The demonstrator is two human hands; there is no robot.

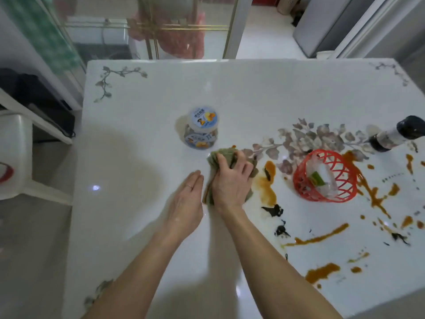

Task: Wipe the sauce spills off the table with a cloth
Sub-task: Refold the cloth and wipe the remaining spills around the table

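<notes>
While both bare forearms are reaching in from the lower edge, a white plastic chair [13, 157] is standing on the pale floor at the far left, beside the table. Behind it, a glass door with a thin gold frame [184, 26] is reflecting a blurred pink shape.

A glossy white table [142, 111] is filling most of the view, and grey-purple leaf patterns are decorating its corners and its right half. The left hand [186, 203] is lying flat on this surface, released, with the fingers straight and together and a ring on one of them; it is holding nothing and is just beside the cloth. A plastic jar [201, 132] with a white lid and a blue and orange label is standing upright a little further back.

The greenish cloth [220, 157] is lying bunched on the table just in front of the jar. The right hand [232, 180] is grasping it from above, with the fingers curled into its folds.

Just to the right of the cloth, the orange-brown sauce spills [266, 187] are spreading in blobs and streaks over the right half, mixed with small black bits. A red lattice basket [326, 178] is lying tipped on its side among them. A dark bottle [395, 137] is appearing slanted at the right edge; whether it is standing or lying I cannot tell. A grey appliance [322, 26] is standing in the room behind.
</notes>
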